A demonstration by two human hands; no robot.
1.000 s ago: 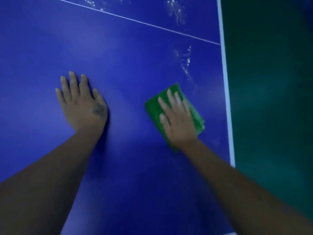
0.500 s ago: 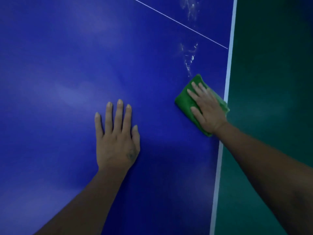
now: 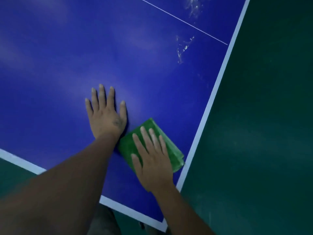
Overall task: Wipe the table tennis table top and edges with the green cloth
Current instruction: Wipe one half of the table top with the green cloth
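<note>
The blue table tennis table top [image 3: 67, 56] fills most of the head view, with white lines along its right and near edges. A folded green cloth [image 3: 172, 150] lies flat near the table's near right corner. My right hand [image 3: 152, 158] presses on it with straight, spread fingers and covers most of it. Just left of the cloth, my left hand [image 3: 105, 114] rests flat on the bare table, fingers straight. White smears [image 3: 183, 48] mark the surface farther along the right edge.
Dark green floor [image 3: 271, 116] lies beyond the table's right edge and below its near edge. A thin white centre line [image 3: 183, 21] crosses the top at the far right, with more smears [image 3: 193, 5] beyond it.
My right hand has slid the cloth back from the smears toward the near right corner. The view has shifted, and the table's near edge and corner now show.
</note>
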